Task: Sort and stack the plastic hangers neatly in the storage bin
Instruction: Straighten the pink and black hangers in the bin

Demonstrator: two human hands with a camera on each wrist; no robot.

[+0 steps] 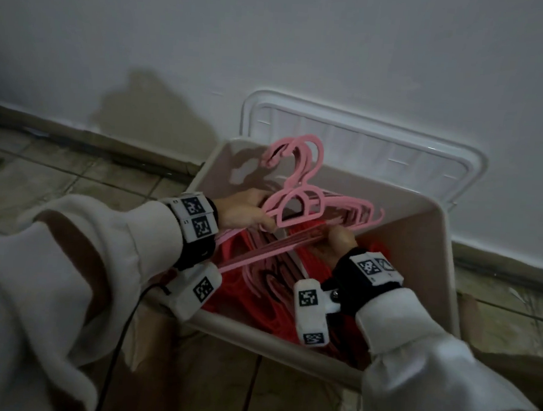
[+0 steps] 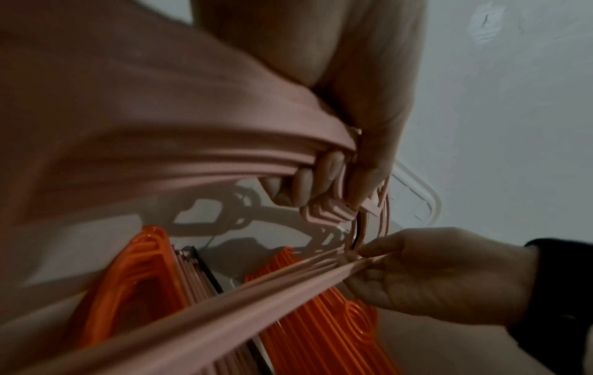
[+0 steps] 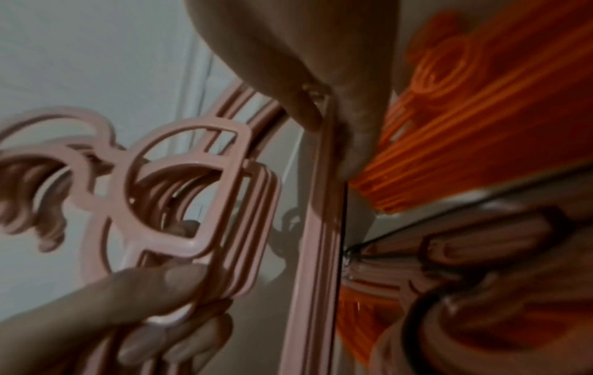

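Observation:
A bundle of pink plastic hangers is held over the white storage bin, hooks pointing up toward the wall. My left hand grips the bundle at its left shoulder, fingers curled round the stacked arms. My right hand pinches the bundle's bottom bars between thumb and fingers. Orange-red hangers lie stacked inside the bin below, with more pink hangers standing between two orange stacks.
The bin's white lid leans against the wall behind the bin. The bin stands on a tiled floor by the skirting. A black cable runs down from my left wrist.

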